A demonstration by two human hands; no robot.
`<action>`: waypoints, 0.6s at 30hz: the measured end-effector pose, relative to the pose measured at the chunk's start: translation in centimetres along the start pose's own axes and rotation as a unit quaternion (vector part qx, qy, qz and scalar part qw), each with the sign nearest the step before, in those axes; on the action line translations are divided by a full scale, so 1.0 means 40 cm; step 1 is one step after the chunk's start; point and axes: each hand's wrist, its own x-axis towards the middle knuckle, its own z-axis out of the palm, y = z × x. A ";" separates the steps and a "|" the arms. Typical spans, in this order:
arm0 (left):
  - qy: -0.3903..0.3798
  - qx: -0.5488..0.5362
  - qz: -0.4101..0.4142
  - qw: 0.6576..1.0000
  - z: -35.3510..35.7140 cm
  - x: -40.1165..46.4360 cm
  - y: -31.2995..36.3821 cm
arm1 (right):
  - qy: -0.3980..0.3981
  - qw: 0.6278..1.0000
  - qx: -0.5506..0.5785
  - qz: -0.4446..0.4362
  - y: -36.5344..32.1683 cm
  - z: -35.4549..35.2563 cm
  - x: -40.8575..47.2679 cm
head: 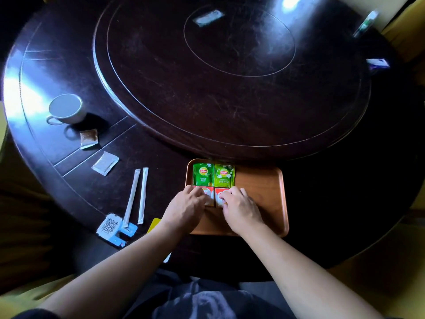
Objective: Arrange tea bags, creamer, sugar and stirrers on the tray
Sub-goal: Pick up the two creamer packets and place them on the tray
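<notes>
An orange-brown tray point(264, 189) lies at the near edge of the dark round table. Two green Lipton tea bags point(203, 174) point(224, 175) lie side by side at its far left corner. Just below them are two red tea bags point(208, 192) point(219, 194), largely covered by my hands. My left hand point(186, 207) rests its fingertips on the left red bag, and my right hand point(239, 208) presses its fingers on the right one. Two paper-wrapped stirrers point(132, 196) point(143, 195) lie left of the tray. A brown sachet point(88, 138) and a white sachet point(105, 163) sit farther left.
A white cup point(66, 109) stands at the far left. A QR-code card point(109, 225) and blue packets point(127, 230) lie near the stirrers' near ends. A yellow item point(154, 223) peeks out beside my left wrist. The raised turntable point(230, 72) fills the table's centre.
</notes>
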 end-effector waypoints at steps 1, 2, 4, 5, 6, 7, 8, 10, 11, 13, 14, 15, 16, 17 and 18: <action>0.001 0.001 -0.004 1.000 -0.004 -0.002 -0.002 | -0.002 1.000 0.000 0.002 -0.001 -0.003 0.000; 0.001 0.001 -0.010 1.000 -0.007 -0.005 -0.007 | -0.004 1.000 0.001 0.005 -0.001 -0.005 0.001; 0.002 -0.002 -0.029 1.000 -0.018 -0.013 -0.019 | -0.005 1.000 0.009 0.013 -0.003 -0.013 0.003; -0.003 -0.004 -0.038 0.999 -0.025 -0.019 -0.027 | -0.010 1.000 0.011 0.018 -0.005 -0.018 0.005; -0.007 -0.005 -0.047 0.999 -0.036 -0.026 -0.036 | -0.019 1.000 0.011 0.021 -0.007 -0.023 0.007; -0.011 -0.007 -0.057 0.998 -0.045 -0.034 -0.047 | -0.030 0.999 0.010 0.023 -0.010 -0.028 0.010; -0.015 -0.015 -0.070 0.997 -0.057 -0.043 -0.057 | -0.041 0.999 0.008 0.024 -0.014 -0.033 0.014; -0.026 -0.046 -0.104 0.993 -0.083 -0.060 -0.083 | -0.058 0.998 0.003 0.027 -0.027 -0.044 0.024; -0.027 -0.058 -0.122 0.990 -0.094 -0.069 -0.097 | -0.064 0.998 0.000 0.025 -0.037 -0.049 0.030; -0.028 -0.057 -0.162 0.985 -0.112 -0.087 -0.129 | -0.076 0.997 -0.005 0.019 -0.061 -0.056 0.045; -0.028 -0.052 -0.185 0.981 -0.120 -0.098 -0.145 | -0.079 0.997 -0.007 0.013 -0.076 -0.057 0.053; -0.027 -0.051 -0.208 0.976 -0.127 -0.108 -0.164 | -0.079 0.997 -0.008 0.008 -0.092 -0.056 0.061; -0.026 -0.050 -0.230 0.971 -0.133 -0.120 -0.182 | -0.078 0.997 -0.008 0.001 -0.109 -0.056 0.070; -0.023 -0.050 -0.250 0.967 -0.138 -0.132 -0.200 | -0.079 0.997 -0.007 -0.006 -0.127 -0.054 0.079; -0.019 -0.050 -0.267 0.962 -0.142 -0.144 -0.218 | -0.081 0.997 -0.006 -0.013 -0.147 -0.052 0.087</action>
